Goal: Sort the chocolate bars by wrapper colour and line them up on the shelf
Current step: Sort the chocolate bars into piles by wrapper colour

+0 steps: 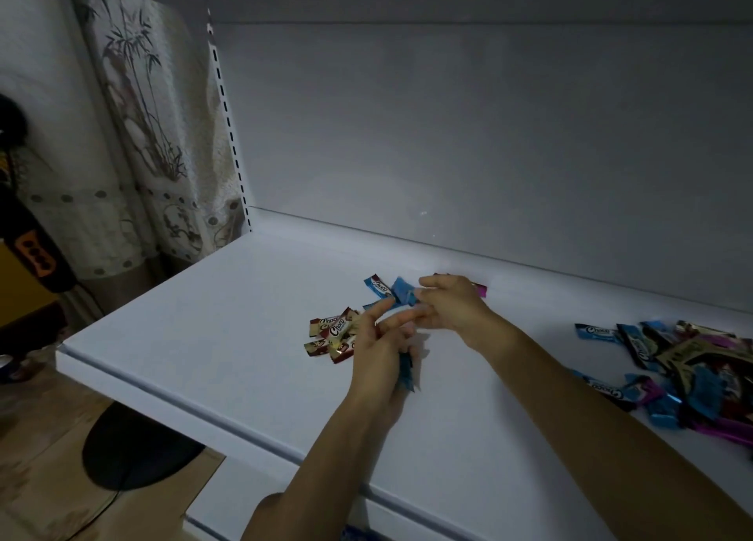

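Chocolate bars (401,292) in crinkly blue foil: left hand (379,353) grips one, right hand (452,308) pinches another.

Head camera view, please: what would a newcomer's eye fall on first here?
The two hands meeting mid-shelf: the left hand grips blue bars while the right hand pinches another blue bar. Next comes the jumbled pile of blue, purple and dark wrappers at the right edge of the white shelf, and a small cluster of cream-and-brown bars just left of the hands.
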